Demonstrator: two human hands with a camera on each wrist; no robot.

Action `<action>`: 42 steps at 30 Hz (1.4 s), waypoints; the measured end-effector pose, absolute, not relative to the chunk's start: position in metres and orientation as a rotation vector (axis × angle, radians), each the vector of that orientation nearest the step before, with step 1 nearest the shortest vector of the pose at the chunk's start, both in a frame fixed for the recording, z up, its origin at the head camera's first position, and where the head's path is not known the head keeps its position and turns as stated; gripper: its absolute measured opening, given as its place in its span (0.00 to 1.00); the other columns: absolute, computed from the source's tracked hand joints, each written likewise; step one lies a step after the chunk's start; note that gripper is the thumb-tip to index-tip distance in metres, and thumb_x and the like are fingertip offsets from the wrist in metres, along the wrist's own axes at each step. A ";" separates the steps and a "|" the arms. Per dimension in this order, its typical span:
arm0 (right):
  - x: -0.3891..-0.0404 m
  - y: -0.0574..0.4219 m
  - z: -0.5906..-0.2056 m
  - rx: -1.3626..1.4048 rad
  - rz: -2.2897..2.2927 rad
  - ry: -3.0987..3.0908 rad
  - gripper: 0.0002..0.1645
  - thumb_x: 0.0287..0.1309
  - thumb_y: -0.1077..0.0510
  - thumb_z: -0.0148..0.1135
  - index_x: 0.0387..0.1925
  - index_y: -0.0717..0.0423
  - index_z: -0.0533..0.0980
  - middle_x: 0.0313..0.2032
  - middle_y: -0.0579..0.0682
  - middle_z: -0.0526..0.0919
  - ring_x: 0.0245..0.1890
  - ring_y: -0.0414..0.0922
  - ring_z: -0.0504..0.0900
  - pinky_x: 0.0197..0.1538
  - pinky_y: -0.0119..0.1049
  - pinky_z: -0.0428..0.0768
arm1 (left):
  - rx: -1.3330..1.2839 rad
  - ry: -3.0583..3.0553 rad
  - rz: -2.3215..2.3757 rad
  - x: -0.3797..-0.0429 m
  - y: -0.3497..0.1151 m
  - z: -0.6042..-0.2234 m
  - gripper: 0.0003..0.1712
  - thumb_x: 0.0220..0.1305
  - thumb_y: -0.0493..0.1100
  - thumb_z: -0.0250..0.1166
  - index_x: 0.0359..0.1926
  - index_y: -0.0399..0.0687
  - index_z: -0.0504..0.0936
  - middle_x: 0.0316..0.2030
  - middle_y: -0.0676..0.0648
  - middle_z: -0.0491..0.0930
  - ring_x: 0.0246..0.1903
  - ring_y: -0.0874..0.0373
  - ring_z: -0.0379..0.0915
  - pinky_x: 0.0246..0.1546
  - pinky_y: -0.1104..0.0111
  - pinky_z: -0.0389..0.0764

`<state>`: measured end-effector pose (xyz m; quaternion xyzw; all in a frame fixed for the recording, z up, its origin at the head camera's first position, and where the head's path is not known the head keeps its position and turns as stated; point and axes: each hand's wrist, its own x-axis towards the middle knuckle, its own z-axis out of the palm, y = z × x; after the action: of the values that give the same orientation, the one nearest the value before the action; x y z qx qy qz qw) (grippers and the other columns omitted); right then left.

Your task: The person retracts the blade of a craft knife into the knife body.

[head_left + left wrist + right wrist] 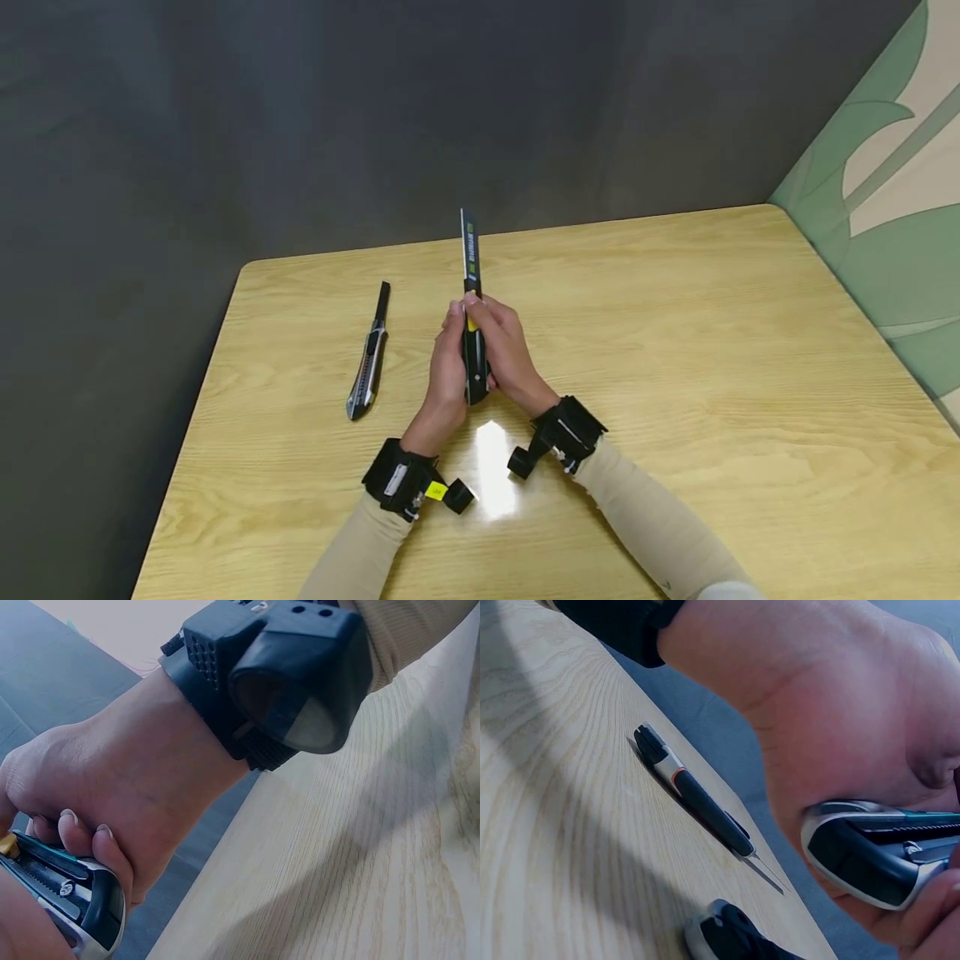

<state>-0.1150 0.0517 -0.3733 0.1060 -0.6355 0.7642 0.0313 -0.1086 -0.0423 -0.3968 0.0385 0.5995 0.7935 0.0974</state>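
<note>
A utility knife (476, 367) with a dark handle and a yellow slider points away from the person. Its long, dark blade (471, 250) carries coloured print and rises past the fingertips. My left hand (447, 367) grips the handle from the left side; in the left wrist view its fingers (82, 836) curl by the handle's silver-edged butt (105, 919). From the right, my right hand (512, 350) holds the same handle, thumb up near the yellow slider. The far side of the handle is hidden by the hands. A second utility knife (367, 367), silver and black, lies left of them.
The wooden table (712, 350) ends at a dark wall (450, 117) behind and a green leaf-patterned wall (900, 267) on the right. The lying knife (697, 802) shows a thin blade. A black and silver object (724, 930) is cut off at the right wrist view's bottom.
</note>
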 end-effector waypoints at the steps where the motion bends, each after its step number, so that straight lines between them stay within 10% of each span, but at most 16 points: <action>1: -0.115 0.054 -0.373 0.316 2.351 -1.954 0.24 0.71 0.55 0.42 0.34 0.71 0.75 0.27 0.48 0.82 0.32 0.49 0.78 0.37 0.33 0.75 | 0.120 1.774 2.342 -0.109 -0.040 -0.397 0.31 0.70 0.68 0.35 0.44 0.51 0.73 0.18 0.53 0.71 0.12 0.55 0.67 0.08 0.71 0.74; 42: -0.120 0.070 -0.379 0.280 2.355 -1.941 0.18 0.69 0.58 0.44 0.35 0.68 0.76 0.29 0.47 0.83 0.31 0.47 0.77 0.32 0.29 0.75 | 0.153 1.777 2.294 -0.109 -0.027 -0.379 0.24 0.76 0.56 0.30 0.39 0.51 0.69 0.19 0.47 0.70 0.14 0.51 0.67 0.11 0.66 0.75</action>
<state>-0.1196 0.0700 -0.3789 0.0913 -0.6328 0.7680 0.0384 -0.1093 -0.0268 -0.3794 0.0522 0.6074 0.7839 0.1175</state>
